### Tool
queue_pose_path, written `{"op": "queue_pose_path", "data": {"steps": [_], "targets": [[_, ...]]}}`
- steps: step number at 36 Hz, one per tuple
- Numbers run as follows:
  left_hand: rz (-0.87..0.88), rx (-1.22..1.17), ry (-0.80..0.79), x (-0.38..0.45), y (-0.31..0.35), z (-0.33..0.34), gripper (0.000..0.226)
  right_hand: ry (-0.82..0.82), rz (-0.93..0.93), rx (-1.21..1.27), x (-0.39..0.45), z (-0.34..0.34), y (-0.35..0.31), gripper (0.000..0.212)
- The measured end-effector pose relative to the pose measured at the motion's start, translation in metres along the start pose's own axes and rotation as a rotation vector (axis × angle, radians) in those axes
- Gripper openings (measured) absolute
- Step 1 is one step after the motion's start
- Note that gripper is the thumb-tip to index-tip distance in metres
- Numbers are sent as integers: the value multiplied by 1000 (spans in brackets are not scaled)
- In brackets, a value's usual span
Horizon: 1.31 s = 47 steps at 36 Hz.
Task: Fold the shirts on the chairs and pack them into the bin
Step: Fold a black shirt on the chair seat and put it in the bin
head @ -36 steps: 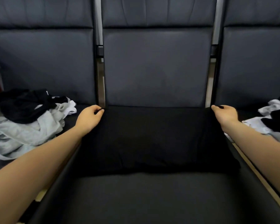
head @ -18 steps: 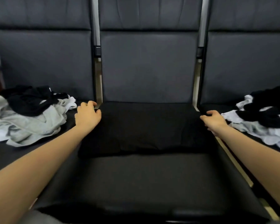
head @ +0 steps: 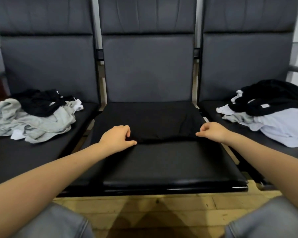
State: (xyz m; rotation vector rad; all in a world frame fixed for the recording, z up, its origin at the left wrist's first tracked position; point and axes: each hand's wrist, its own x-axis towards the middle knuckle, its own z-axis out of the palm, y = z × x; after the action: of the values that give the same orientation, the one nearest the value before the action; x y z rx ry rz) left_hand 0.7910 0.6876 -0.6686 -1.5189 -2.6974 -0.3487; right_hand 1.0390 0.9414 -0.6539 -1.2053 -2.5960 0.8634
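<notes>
Left hand (head: 116, 137), right hand (head: 212, 132) at black shirt's (head: 150, 121) near edge

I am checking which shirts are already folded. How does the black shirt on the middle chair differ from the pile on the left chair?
The black shirt lies flat and folded; the left pile is crumpled and heaped. The shirt is one black piece; the pile mixes grey, black and white. Both hands, left and right, are at the shirt's near edge; nothing touches the pile. Both rest on dark seats.
</notes>
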Motion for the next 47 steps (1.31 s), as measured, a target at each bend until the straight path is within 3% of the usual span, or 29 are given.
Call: {"op": "queue_pose_path", "data": {"steps": [4, 10, 14, 18, 23, 30, 32, 36, 41, 44, 47], "targets": [[44, -15, 10, -3, -16, 2, 23, 92, -25, 28, -3, -3, 9, 28], [106, -1, -10, -7, -36, 0, 47, 189, -41, 12, 1, -6, 23, 34], [83, 23, -41, -6, -49, -3, 50, 296, 4, -3, 4, -13, 29, 27], [56, 33, -75, -7, -58, -7, 51, 392, 86, -21, 4, -23, 42, 39], [74, 62, -90, -11, -61, -11, 45, 362, 159, -5, -1, -25, 53, 33], [230, 167, -213, -18, -53, -18, 8, 235, 1, 83, -4, -12, 49, 28], [223, 154, -205, -16, -50, -20, 23, 282, 2, 97, -1, -8, 42, 22], [159, 77, -57, -5, -45, -20, 45, 377, 34, 79, 13, -1, 23, 32], [91, -102, 154, 17, -32, -9, 24, 316, 116, -25, 36, 11, 6, 49], [51, -167, 149, 27, -22, -1, 24, 254, 180, -180, 49, 23, 0, 61], [44, -132, 68, 34, -21, 8, 42, 260, 214, -183, 56, 27, -4, 54]]}}
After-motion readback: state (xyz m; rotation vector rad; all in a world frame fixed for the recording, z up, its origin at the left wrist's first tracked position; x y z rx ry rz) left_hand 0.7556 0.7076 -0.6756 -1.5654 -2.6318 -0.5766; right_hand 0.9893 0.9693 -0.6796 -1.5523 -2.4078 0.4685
